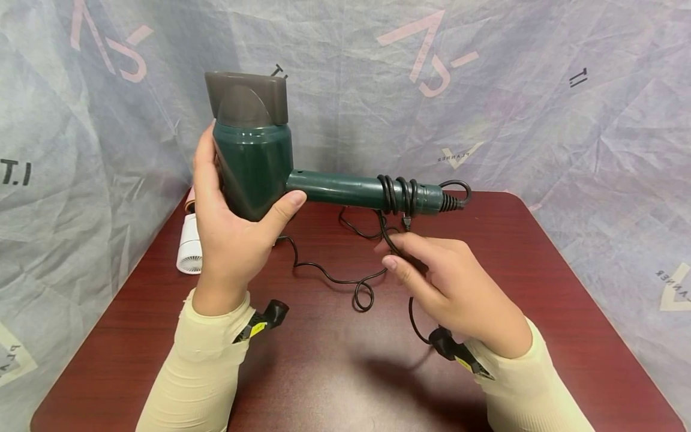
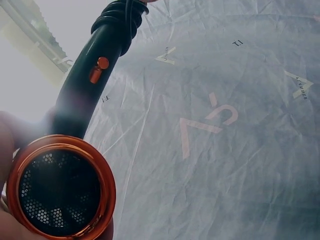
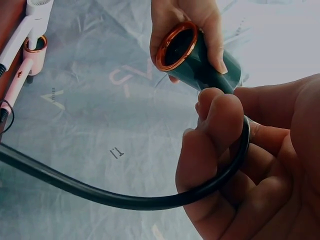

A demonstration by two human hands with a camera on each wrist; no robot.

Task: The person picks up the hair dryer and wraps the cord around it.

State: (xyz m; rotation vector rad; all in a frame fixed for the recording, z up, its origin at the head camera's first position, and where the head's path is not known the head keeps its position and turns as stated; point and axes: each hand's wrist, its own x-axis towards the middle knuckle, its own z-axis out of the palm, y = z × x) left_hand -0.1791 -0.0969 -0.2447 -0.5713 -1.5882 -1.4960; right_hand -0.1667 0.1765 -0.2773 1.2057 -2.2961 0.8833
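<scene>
My left hand (image 1: 232, 246) grips the barrel of a dark green hair dryer (image 1: 254, 159) and holds it above the table. Its grey-brown nozzle (image 1: 247, 99) points up, and the handle (image 1: 340, 189) extends to the right. In the left wrist view, an orange ring (image 2: 111, 187) surrounds the mesh air inlet, and an orange switch (image 2: 95, 75) shows on the handle. Several turns of black cord (image 1: 400, 195) are wound round the handle's end. Below them, my right hand (image 1: 459, 288) pinches the cord, which bends round the fingers in the right wrist view.
A white hair dryer (image 3: 22, 42) and a pink hair dryer (image 3: 34, 62) lie at the left, partly hidden behind my left hand in the head view. Loose thin cord (image 1: 329, 276) trails across the dark red table (image 1: 313, 366). Printed grey cloth (image 1: 335, 72) hangs around it.
</scene>
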